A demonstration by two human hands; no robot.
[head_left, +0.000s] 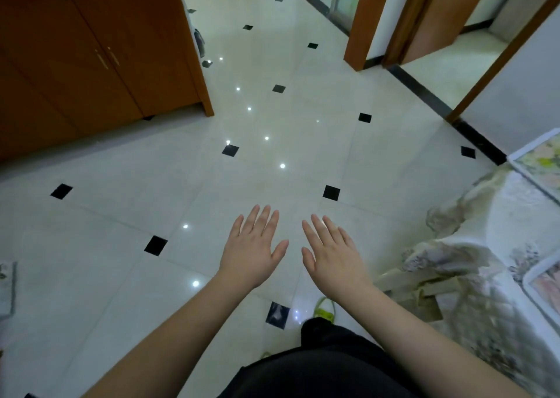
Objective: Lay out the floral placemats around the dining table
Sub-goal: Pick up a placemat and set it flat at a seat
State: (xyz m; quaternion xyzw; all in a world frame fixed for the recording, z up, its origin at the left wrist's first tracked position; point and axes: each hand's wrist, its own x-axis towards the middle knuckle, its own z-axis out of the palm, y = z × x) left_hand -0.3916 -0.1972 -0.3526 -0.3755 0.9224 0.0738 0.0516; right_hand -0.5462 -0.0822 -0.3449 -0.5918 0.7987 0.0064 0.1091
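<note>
A: biggest thing in frame?
B: pale tiled floor (272,143) with small black diamond insets, fills most of the view, ceiling lights reflecting in it

A: next?
B: brown wooden cabinet (91,58) upper left, two doors with handles. Door frames (363,22) upper right, dark skirting running diagonally below them

A: table?
B: dining table (500,234) at the right edge, covered in a pale patterned cloth that hangs in folds

A: placemats?
B: two floral placemats on it. One (542,161) at the right edge mid-height, one (545,288) lower right, both cut off by the frame. Edge of something similarly patterned at far left (7,288), can't tell what it is

A: hands?
B: left hand (253,246) and right hand (330,249) side by side at centre bottom, backs up, fingers straight and spread, holding nothing, apart from each other. Bare forearms, dark clothing (318,367) below

A: anything smaller?
B: yellow-green footwear (325,309) on the floor, just under the right wrist
</note>
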